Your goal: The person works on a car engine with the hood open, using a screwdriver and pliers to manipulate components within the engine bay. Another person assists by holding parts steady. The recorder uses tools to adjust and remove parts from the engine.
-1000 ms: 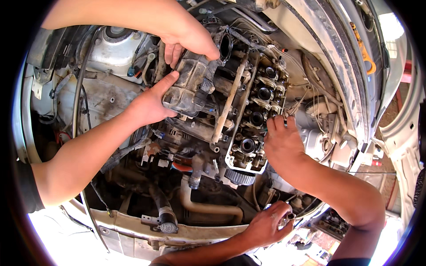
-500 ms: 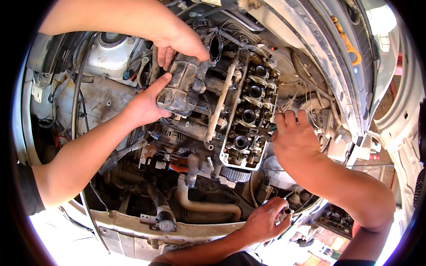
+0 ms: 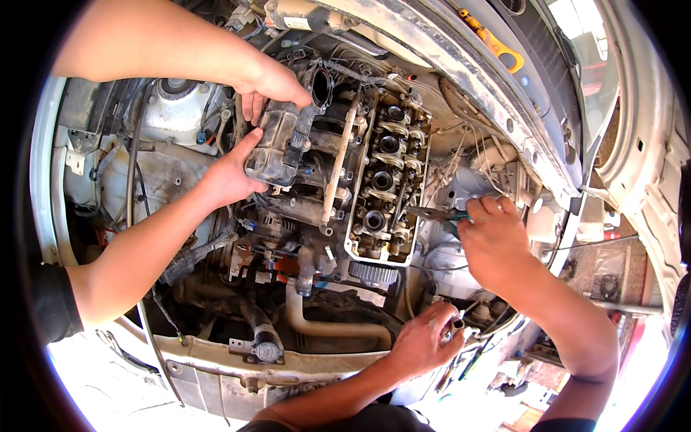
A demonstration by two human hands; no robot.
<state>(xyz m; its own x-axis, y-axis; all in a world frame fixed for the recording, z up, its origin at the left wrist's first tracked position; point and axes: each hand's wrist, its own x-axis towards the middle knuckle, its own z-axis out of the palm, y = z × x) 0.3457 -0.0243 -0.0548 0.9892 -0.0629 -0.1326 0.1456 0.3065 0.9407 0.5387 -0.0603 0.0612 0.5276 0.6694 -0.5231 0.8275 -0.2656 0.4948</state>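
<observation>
The left of two head-worn fisheye cameras looks down at close range onto the engine (image 3: 378,181) and surrounding bay (image 3: 160,173); straight edges bow toward the upright view's margin.

Pliers (image 3: 441,215) in right fingers (image 3: 476,210) showing dull metal nose (image 3: 426,212), smooth plastic-looking grip (image 3: 458,215). Left of these, engine top (image 3: 393,163) gleaming, oily metal. Left fingers (image 3: 439,312) holding shiny metal tube (image 3: 456,325). Under co-worker's fingers (image 3: 248,142), box (image 3: 271,155) looking matt, dusty plastic.

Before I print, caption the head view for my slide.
Right hand holding pliers at an exposed cylinder head; a co-worker's hands on a grimy housing.
</observation>
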